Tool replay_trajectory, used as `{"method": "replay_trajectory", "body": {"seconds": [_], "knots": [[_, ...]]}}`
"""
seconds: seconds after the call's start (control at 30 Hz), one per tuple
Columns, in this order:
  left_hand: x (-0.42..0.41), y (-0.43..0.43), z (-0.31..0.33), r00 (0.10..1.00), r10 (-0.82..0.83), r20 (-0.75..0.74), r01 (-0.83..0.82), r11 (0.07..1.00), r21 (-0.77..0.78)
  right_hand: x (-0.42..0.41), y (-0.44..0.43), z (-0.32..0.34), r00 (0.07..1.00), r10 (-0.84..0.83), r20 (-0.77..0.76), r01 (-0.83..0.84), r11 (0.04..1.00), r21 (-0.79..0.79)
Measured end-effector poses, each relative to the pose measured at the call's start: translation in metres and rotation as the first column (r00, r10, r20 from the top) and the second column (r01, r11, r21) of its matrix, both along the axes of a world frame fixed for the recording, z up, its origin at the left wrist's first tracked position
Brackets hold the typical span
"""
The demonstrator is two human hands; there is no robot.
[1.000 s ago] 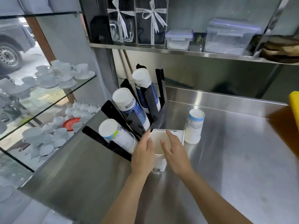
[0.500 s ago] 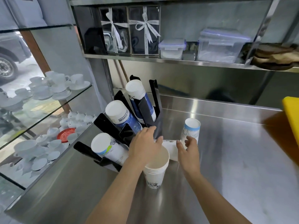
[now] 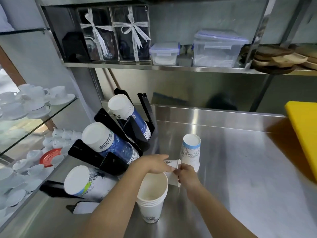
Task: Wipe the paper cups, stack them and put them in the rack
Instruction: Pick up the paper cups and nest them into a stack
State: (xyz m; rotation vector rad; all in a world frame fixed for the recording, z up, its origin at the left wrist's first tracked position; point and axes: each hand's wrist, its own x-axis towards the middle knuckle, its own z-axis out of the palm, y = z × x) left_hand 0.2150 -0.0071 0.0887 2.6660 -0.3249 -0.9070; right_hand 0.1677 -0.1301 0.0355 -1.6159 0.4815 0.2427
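Head view: both hands (image 3: 169, 169) on sideways cup (image 3: 173, 172)

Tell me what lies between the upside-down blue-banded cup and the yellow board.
Nothing: in the head view, bare steel counter separates the upside-down blue-banded paper cup from the yellow board.

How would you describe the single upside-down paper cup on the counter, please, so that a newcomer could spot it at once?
Start at the steel counter and find the black cup rack on its left side. Just right of the rack, behind the right hand, stands the upside-down paper cup. It has a pale blue band near its top and stands alone, mouth down, unlike the mouth-up stack of cups in front.
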Motion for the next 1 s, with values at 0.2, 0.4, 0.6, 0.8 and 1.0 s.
{"method": "replay_trajectory", "body": {"seconds": [0.2, 0.4, 0.6, 0.8, 1.0], "knots": [[0.005, -0.001, -0.001, 0.997, 0.065, 0.038, -0.06, 0.991, -0.118, 0.016, 0.0, 0.015, 0.993, -0.033, 0.116, 0.029, 0.999, 0.037], [0.003, 0.001, 0.001, 0.972, 0.145, 0.187, -0.087, 0.954, -0.288, 0.018, 0.001, 0.026, 0.952, -0.095, 0.292, 0.078, 0.995, 0.069], [-0.004, 0.004, 0.003, 0.928, 0.232, 0.29, -0.096, 0.905, -0.414, 0.013, 0.001, 0.038, 0.889, -0.076, 0.452, 0.085, 0.996, -0.001], [-0.014, 0.011, 0.028, 0.86, 0.327, 0.392, -0.056, 0.823, -0.565, 0.005, 0.006, 0.072, 0.734, -0.013, 0.679, 0.112, 0.988, -0.102], [-0.036, 0.022, 0.073, 0.811, 0.424, 0.403, 0.061, 0.624, -0.779, -0.017, 0.015, 0.127, 0.5, 0.086, 0.862, 0.155, 0.97, -0.186]]}}
